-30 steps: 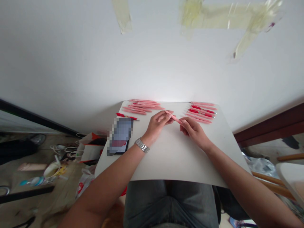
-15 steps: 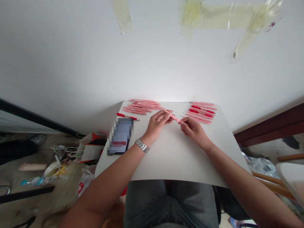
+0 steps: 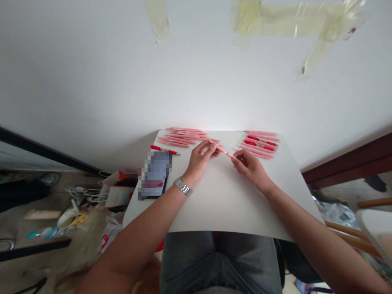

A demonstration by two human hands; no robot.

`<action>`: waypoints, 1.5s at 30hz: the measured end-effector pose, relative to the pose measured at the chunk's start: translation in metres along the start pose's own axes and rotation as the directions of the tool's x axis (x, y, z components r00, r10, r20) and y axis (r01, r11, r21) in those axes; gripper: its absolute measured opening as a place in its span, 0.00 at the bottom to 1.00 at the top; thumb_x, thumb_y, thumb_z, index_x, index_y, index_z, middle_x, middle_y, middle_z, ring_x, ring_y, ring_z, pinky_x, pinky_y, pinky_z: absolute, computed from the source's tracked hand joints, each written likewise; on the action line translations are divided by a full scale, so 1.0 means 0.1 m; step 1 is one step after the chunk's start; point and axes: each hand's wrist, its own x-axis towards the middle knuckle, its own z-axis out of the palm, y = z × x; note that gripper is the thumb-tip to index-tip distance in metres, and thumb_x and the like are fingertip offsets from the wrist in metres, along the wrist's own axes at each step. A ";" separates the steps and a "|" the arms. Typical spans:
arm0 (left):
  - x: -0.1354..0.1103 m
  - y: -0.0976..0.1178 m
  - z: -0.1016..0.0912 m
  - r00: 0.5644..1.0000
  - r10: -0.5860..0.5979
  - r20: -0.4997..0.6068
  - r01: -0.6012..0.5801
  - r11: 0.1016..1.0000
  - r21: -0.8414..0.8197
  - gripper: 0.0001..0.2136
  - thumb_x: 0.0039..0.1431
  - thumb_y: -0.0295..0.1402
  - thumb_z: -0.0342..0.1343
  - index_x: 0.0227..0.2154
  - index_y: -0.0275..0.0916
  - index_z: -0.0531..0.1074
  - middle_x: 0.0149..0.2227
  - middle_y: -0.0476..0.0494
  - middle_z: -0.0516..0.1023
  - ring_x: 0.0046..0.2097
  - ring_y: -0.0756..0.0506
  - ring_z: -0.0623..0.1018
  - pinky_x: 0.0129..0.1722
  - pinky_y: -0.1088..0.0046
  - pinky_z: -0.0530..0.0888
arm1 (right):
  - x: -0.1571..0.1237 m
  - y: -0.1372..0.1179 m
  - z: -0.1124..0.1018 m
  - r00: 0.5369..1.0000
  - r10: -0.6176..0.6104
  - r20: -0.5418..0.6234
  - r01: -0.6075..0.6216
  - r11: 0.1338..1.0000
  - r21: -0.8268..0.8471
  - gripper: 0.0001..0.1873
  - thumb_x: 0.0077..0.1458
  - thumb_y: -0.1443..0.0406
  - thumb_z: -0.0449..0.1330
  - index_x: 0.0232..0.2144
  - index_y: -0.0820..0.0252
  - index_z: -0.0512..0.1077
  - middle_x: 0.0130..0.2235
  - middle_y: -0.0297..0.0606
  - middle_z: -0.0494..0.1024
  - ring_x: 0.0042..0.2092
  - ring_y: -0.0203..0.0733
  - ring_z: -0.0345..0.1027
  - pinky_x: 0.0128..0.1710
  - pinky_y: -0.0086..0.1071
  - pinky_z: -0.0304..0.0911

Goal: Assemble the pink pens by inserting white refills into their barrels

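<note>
Mid-frame, the left hand [image 3: 204, 156] is pinching the pink barrel [image 3: 219, 147], the right hand [image 3: 247, 164] the pink end piece [image 3: 229, 155]. Holding both straight should be preventing snags.

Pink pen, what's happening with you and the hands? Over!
Left hand gripping one part of pink pen; right hand gripping other part. Pale bit showing between them. Nothing seen blocking hands; pen pile just beyond left hand.

- White table [image 3: 220, 208] beneath left hand [image 3: 200, 159] and right hand [image 3: 249, 166]
- Pink pens [image 3: 186, 135] loosely piled beyond left hand
- Red pen [image 3: 165, 150] and phone [image 3: 153, 175] left of that hand
- Pink and red pens [image 3: 260, 146] beyond right hand
</note>
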 end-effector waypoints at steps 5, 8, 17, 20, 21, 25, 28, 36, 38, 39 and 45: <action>0.00 0.02 0.01 1.000 0.016 -0.005 -0.016 1.000 -0.006 0.16 0.61 0.48 0.67 0.40 0.39 0.79 0.44 0.40 0.83 0.47 0.44 0.82 0.50 0.65 0.78 | 0.00 -0.01 0.00 1.000 0.002 0.009 -0.002 1.000 0.009 0.21 0.65 0.44 0.60 0.41 0.55 0.70 0.31 0.33 0.72 0.28 0.37 0.63 0.28 0.33 0.59; 0.00 0.02 0.01 1.000 0.023 -0.021 -0.023 1.000 -0.017 0.16 0.61 0.48 0.67 0.40 0.39 0.79 0.43 0.41 0.83 0.48 0.44 0.82 0.50 0.65 0.79 | 0.00 -0.02 -0.01 1.000 0.014 0.015 -0.015 1.000 0.021 0.21 0.66 0.44 0.60 0.40 0.55 0.70 0.30 0.32 0.72 0.27 0.37 0.63 0.28 0.33 0.58; 0.02 0.02 -0.01 0.997 0.040 -0.063 -0.041 0.999 -0.010 0.15 0.63 0.47 0.65 0.38 0.38 0.79 0.46 0.41 0.83 0.45 0.47 0.82 0.49 0.70 0.79 | 0.00 -0.04 -0.02 1.000 0.020 0.013 -0.020 0.999 0.027 0.20 0.66 0.45 0.61 0.39 0.55 0.69 0.29 0.32 0.72 0.27 0.36 0.63 0.27 0.33 0.59; 0.03 0.03 -0.02 0.996 0.046 -0.082 -0.048 0.999 -0.015 0.15 0.63 0.47 0.65 0.38 0.39 0.78 0.46 0.40 0.83 0.44 0.48 0.82 0.48 0.70 0.79 | 0.00 -0.04 -0.02 1.000 0.011 0.012 -0.012 0.999 0.034 0.19 0.66 0.47 0.61 0.39 0.55 0.69 0.29 0.32 0.72 0.27 0.36 0.63 0.27 0.33 0.58; 0.03 0.04 -0.02 0.995 0.046 -0.089 -0.047 0.999 -0.016 0.15 0.63 0.47 0.65 0.37 0.39 0.77 0.46 0.40 0.83 0.44 0.48 0.82 0.48 0.70 0.79 | 0.00 -0.03 -0.02 1.000 0.008 0.013 -0.009 0.999 0.035 0.19 0.66 0.47 0.61 0.39 0.55 0.69 0.29 0.32 0.72 0.27 0.36 0.63 0.27 0.33 0.58; 0.04 0.04 -0.02 0.992 0.048 -0.120 -0.049 0.999 -0.007 0.15 0.63 0.46 0.65 0.35 0.38 0.76 0.48 0.39 0.83 0.43 0.48 0.82 0.47 0.71 0.79 | 0.01 -0.02 -0.02 1.000 0.006 0.008 -0.006 0.999 0.037 0.19 0.66 0.47 0.61 0.39 0.55 0.69 0.29 0.32 0.72 0.27 0.36 0.63 0.27 0.33 0.58; 0.04 0.04 -0.03 0.989 0.062 -0.134 -0.063 0.998 -0.001 0.15 0.65 0.46 0.63 0.34 0.38 0.77 0.49 0.38 0.82 0.43 0.49 0.82 0.48 0.71 0.79 | 0.01 -0.01 -0.02 1.000 0.008 0.008 -0.008 0.999 0.039 0.18 0.66 0.47 0.61 0.39 0.55 0.69 0.29 0.32 0.72 0.27 0.36 0.63 0.28 0.33 0.58; 0.05 0.09 -0.04 0.983 0.101 -0.152 -0.101 0.995 0.006 0.15 0.66 0.46 0.62 0.34 0.38 0.76 0.52 0.39 0.80 0.50 0.45 0.83 0.48 0.71 0.79 | 0.01 0.01 -0.03 1.000 -0.007 0.019 0.006 0.999 0.051 0.17 0.66 0.48 0.61 0.39 0.55 0.69 0.30 0.32 0.72 0.27 0.37 0.63 0.28 0.33 0.58; 0.05 0.10 -0.04 0.981 0.102 -0.164 -0.104 0.995 -0.003 0.14 0.66 0.46 0.62 0.34 0.38 0.76 0.52 0.38 0.80 0.50 0.45 0.83 0.48 0.71 0.79 | 0.01 0.00 -0.03 1.000 -0.010 0.020 0.009 0.998 0.059 0.17 0.67 0.48 0.61 0.39 0.55 0.69 0.30 0.32 0.72 0.27 0.36 0.63 0.28 0.33 0.58; 0.05 0.11 -0.05 0.980 0.105 -0.170 -0.107 0.994 -0.002 0.14 0.66 0.45 0.61 0.34 0.38 0.76 0.53 0.38 0.80 0.50 0.45 0.83 0.48 0.71 0.79 | 0.00 -0.01 -0.03 1.000 -0.012 0.020 0.011 0.998 0.061 0.17 0.67 0.49 0.61 0.39 0.55 0.69 0.29 0.31 0.72 0.27 0.36 0.63 0.28 0.33 0.58; 0.08 0.11 -0.09 0.960 0.153 -0.233 -0.142 0.988 0.061 0.14 0.67 0.45 0.60 0.32 0.39 0.73 0.48 0.40 0.81 0.46 0.48 0.83 0.44 0.74 0.78 | -0.01 -0.05 -0.04 1.000 -0.012 0.004 0.012 0.997 0.074 0.17 0.67 0.48 0.61 0.39 0.55 0.68 0.29 0.31 0.71 0.27 0.36 0.63 0.28 0.33 0.58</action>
